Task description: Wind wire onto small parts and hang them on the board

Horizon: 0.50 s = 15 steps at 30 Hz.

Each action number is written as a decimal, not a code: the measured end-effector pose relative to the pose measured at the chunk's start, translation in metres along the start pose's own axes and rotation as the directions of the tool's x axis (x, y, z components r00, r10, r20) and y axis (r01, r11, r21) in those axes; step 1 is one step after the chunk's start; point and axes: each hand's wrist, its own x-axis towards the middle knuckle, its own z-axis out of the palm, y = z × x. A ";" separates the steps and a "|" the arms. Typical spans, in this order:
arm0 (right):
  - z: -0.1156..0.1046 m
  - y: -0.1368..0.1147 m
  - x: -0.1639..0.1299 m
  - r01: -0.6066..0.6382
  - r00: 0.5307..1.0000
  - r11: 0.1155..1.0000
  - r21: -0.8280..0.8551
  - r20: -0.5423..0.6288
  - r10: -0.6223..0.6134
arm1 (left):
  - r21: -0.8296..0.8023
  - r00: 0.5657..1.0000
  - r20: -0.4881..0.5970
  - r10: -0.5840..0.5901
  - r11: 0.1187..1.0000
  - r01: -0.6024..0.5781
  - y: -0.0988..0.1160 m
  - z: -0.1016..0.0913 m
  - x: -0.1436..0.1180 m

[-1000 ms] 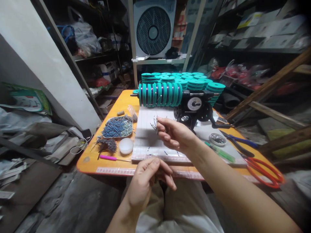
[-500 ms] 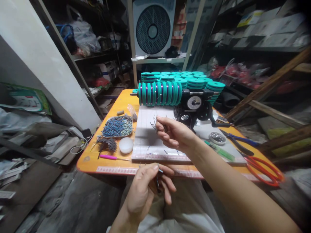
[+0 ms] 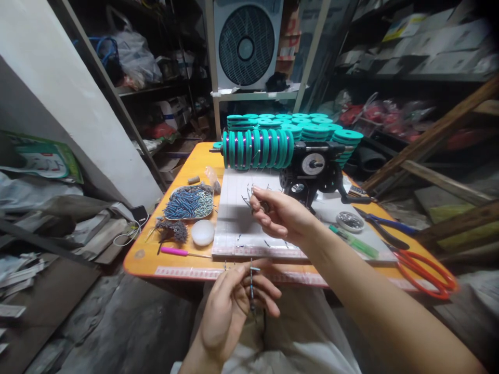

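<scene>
Laden shelves [image 3: 429, 78] flank an orange worktop [image 3: 144, 265], a row of teal spools [image 3: 266, 149] mounted toward its far edge. Just off the near edge, a left hand [image 3: 228, 311] pinches a slim blue-and-dark piece [image 3: 252, 293]. Over a white board [image 3: 234, 213], the right hand [image 3: 283, 208] curls its fingertips together beside thin dark slivers [image 3: 246, 199]; whether it grips any cannot be told.

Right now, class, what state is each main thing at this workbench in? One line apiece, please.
Left hand, partly open, holding a slim piece
Right hand, curled; whether it grips anything is unclear
Spools on the winder, lined up, purple wire showing
Spools behind, stacked flat
Blue pieces, heaped in a tray
Round dish, holding small shiny bits
Pink-handled tool, lying flat
Fan, upright; running or not, unclear
</scene>
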 end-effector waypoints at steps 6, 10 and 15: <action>-0.002 0.011 -0.009 0.007 0.999 0.984 -0.179 0.032 -0.001 | 0.065 0.999 -0.017 -0.043 0.997 0.044 -0.004 -0.003 -0.010; 0.003 0.029 -0.027 -0.047 0.994 0.892 -0.449 0.063 0.084 | 0.154 0.999 -0.052 -0.018 0.988 0.025 -0.004 -0.004 -0.014; 0.010 0.054 -0.042 -0.078 0.992 0.884 -0.461 0.050 0.114 | 0.171 0.996 -0.088 0.018 0.985 -0.003 -0.004 -0.005 -0.014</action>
